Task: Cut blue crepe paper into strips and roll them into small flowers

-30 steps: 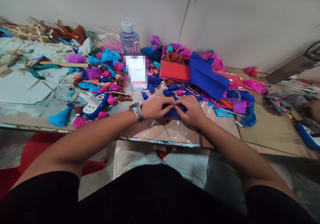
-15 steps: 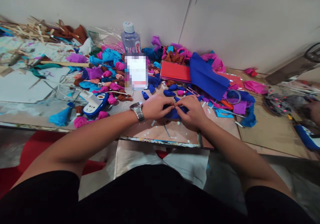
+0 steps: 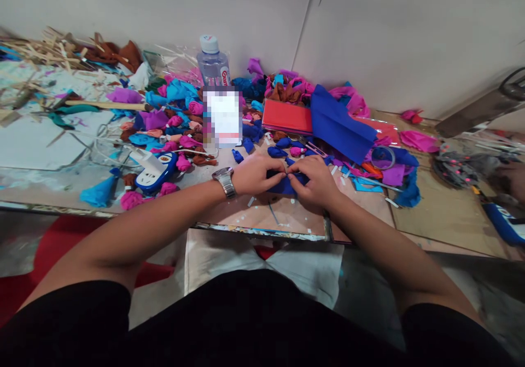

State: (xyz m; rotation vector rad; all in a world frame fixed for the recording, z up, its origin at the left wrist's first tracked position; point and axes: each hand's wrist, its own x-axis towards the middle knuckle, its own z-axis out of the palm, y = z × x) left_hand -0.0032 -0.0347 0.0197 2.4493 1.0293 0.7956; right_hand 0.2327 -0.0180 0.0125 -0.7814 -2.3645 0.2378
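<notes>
The water bottle (image 3: 213, 63) bears a red label with white letters, cut off and not fully readable

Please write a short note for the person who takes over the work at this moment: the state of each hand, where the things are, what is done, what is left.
Left hand and right hand: both pinch the dark blue paper piece on the table, fingertips meeting.
Things: blue sheet and red sheet lie behind the hands; water bottle at the wall.
Done: many small twisted paper pieces lie at left.
Left: the blue piece is not yet released; its shape is hidden.
</notes>
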